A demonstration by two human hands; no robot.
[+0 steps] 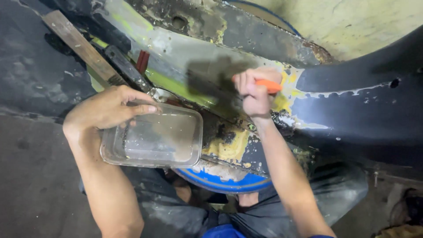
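Observation:
My left hand (108, 108) grips the far rim of a clear plastic tub (154, 136), which holds a little cloudy liquid. My right hand (254, 90) is closed around an orange-handled tool (269, 86), pressed against a worn, patchy metal body panel (189, 53) smeared with yellow filler. The tool's working end is hidden behind my fingers. A patch of yellow filler (229, 147) lies just below my right wrist.
A wooden-handled brush (83, 48) and a dark-handled tool (128, 68) lie on the panel beyond the tub. A dark blue fender (361, 105) curves off to the right. A blue drum rim (229, 183) sits under the panel, above my knees.

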